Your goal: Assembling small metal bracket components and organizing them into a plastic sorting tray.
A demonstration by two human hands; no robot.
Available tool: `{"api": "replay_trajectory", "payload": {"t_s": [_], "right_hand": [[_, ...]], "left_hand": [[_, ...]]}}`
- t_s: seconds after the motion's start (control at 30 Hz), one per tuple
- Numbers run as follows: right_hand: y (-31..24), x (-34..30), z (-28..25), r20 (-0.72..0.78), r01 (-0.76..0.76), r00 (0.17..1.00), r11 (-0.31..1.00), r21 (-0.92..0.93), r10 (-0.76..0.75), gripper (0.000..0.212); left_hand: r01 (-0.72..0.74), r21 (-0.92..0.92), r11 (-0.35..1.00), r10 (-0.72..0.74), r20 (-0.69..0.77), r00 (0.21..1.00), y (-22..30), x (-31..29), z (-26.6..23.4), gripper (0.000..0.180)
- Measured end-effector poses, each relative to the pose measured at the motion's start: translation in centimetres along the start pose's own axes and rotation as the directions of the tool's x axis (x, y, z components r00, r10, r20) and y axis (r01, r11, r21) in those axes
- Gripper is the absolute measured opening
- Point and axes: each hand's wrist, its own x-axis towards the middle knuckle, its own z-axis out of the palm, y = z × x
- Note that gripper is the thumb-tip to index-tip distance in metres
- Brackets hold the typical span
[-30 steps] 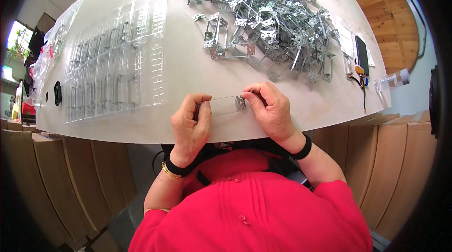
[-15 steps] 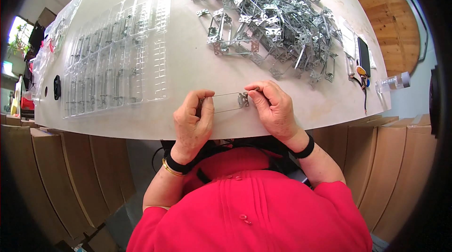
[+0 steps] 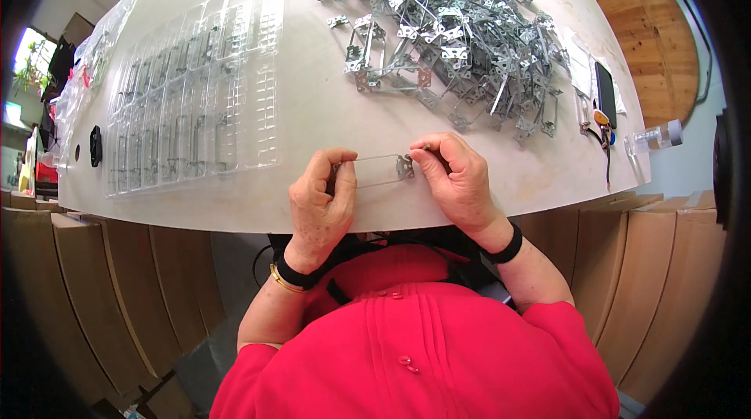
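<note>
Between my hands, just above the near part of the table, is a metal bracket frame [image 3: 404,167] with two thin parallel rods and a stamped plate at its right end. My left hand [image 3: 321,198] pinches the frame's left end between thumb and fingers, hiding that end. Close beside the right plate, my right hand [image 3: 458,181] is closed, thumb against curled index finger. Whether it touches the plate, or has a small part in its fingertips, I cannot tell. A large heap of similar metal brackets [image 3: 469,43] lies beyond my hands.
Left on the white table [image 3: 313,114] lies a clear plastic tray [image 3: 266,106] with metal frames in its slots. At right are a dark phone [image 3: 604,89], a small tool with cord [image 3: 601,119] and a clear bottle [image 3: 653,137]. Cardboard boxes [image 3: 109,294] stand below the table.
My right hand has shifted very slightly to the right, by the plate end of the frame. My left hand keeps its pinch in the same place.
</note>
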Motion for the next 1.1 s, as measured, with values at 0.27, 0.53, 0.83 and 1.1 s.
{"api": "replay_trajectory", "payload": {"t_s": [0.27, 0.53, 0.83, 1.1], "right_hand": [[-0.18, -0.09, 0.38, -0.016, 0.005, 1.000, 1.000, -0.019, -0.005, 0.015], [-0.19, -0.04, 0.45, -0.069, 0.093, 0.993, 0.995, -0.036, -0.095, 0.013], [-0.23, -0.13, 0.32, -0.036, 0.092, 0.995, 0.995, -0.029, -0.093, 0.015], [-0.16, -0.33, 0.28, -0.024, 0.070, 0.997, 0.997, -0.043, -0.071, 0.015]], "left_hand": [[0.010, -0.014, 1.000, -0.009, 0.019, 1.000, -0.11, -0.15, -0.02, 0.008], [0.015, -0.011, 1.000, -0.015, 0.024, 1.000, 0.05, -0.22, -0.03, 0.009], [0.009, 0.001, 1.000, -0.009, -0.007, 1.000, -0.32, -0.18, 0.10, 0.007], [0.006, 0.009, 1.000, -0.006, -0.011, 1.000, -0.23, -0.18, 0.08, 0.007]]}}
